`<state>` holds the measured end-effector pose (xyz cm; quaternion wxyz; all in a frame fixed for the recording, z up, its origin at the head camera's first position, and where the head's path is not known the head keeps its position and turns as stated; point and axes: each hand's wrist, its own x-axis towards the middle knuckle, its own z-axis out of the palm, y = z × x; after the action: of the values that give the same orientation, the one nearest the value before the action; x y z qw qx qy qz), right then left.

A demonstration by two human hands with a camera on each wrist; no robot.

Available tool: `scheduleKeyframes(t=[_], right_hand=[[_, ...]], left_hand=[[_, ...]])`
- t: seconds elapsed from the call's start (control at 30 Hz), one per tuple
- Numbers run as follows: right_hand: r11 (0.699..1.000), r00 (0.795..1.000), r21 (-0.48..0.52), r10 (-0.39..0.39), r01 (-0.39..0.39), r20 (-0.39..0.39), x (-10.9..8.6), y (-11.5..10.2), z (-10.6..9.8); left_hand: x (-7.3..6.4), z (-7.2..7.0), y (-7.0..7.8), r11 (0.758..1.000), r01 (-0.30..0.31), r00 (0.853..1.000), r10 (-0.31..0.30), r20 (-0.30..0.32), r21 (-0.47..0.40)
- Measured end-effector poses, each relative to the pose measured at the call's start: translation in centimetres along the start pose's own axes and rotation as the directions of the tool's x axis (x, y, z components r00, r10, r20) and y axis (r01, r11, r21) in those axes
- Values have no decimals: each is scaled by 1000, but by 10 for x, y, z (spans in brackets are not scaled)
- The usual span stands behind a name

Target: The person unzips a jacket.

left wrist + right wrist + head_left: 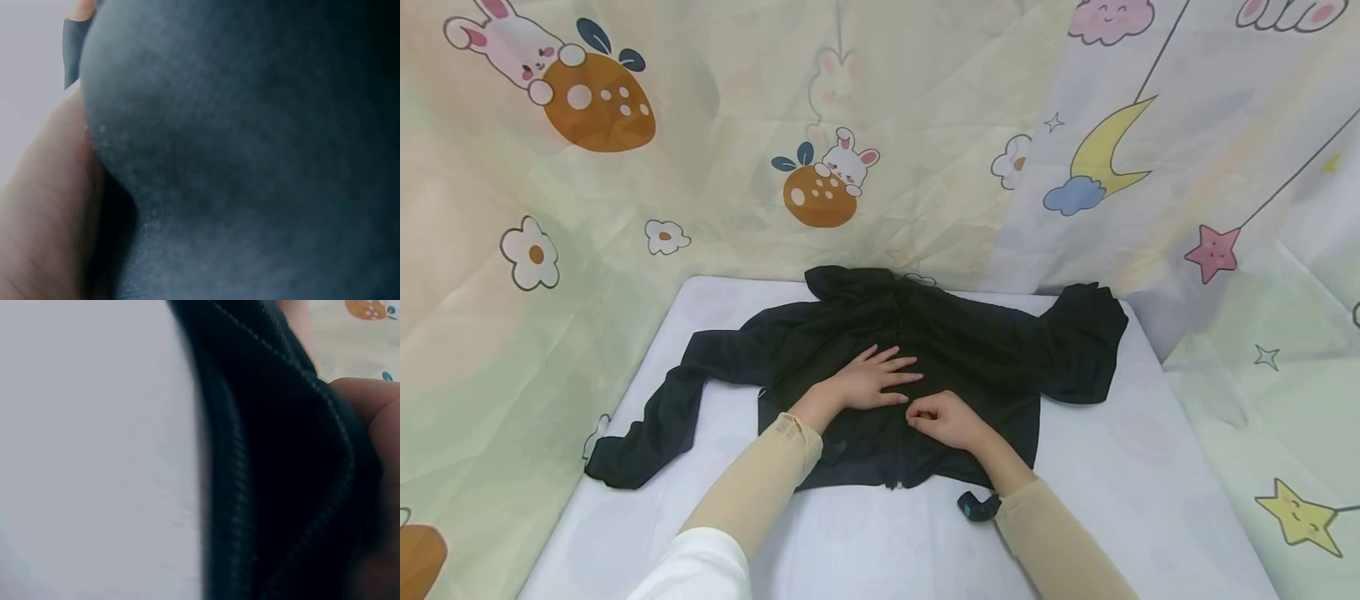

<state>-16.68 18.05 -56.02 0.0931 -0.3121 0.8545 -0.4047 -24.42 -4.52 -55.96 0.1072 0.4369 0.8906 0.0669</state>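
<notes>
A black zip-up jacket (970, 350) lies spread front up, its sleeves out to both sides. My left hand (872, 381) rests on its chest, fingers straight and fanned out. Just right of it, my right hand (951, 419) pinches at the jacket's front zipper (898, 482), thumb and index finger together; the bit between the fingertips is too small to make out. Dark cloth (250, 150) fills most of the left wrist view, blurred. In the right wrist view a stitched dark hem (340, 431) stands in folds beside part of the hand.
Under the jacket is a white tabletop (865, 542). Curtains (715, 192) printed with rabbits, flowers and stars hang round the back and sides. A small black device (977, 507) sits by the right wrist. The left sleeve (647, 433) bends toward the table's left edge.
</notes>
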Motion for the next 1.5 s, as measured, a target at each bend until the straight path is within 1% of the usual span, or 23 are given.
scheduleKeyframes(t=[0.2,0.27,0.43,0.6,0.73,0.93,1.1,1.2,1.37,1.43,1.5], right_hand=[[1000,1000,-25,0,0,5,-8,-8,2],[1000,1000,-23,-10,10,-1,-11,-10,4],[996,999,-76,-49,48,-9,-18,-15,8],[992,999,-118,-43,40,-24,-24,-22,11],[991,998,-126,-48,44,-30,-28,-27,13],[995,999,-90,-51,49,-20,-35,-30,17],[998,998,-52,-50,47,-44,-40,-26,20],[997,996,1,-82,82,-21,-42,-25,22],[984,985,80,-165,160,60,-46,-26,28],[980,981,91,-182,176,69,-48,-27,30],[980,981,91,-182,176,66,-50,-28,31]], left_hand=[[-1,-1,1,1000,2,1000,-2,-2,-7],[-1,-1,0,1000,1,1000,-1,-6,-9],[0,-1,0,1000,2,1000,-2,-4,-8],[-1,-1,1,1000,3,1000,-3,-1,-8],[-1,-1,1,1000,6,1000,-6,0,-3],[-1,-2,2,1000,9,1000,-9,0,-6],[0,-2,3,1000,11,1000,-11,6,-6],[0,-2,4,1000,7,1000,-7,9,-8],[-1,-4,5,1000,9,1000,-9,6,-16],[-1,-4,5,1000,11,1000,-11,4,-17],[-1,-4,4,1000,12,1000,-12,2,-20]])
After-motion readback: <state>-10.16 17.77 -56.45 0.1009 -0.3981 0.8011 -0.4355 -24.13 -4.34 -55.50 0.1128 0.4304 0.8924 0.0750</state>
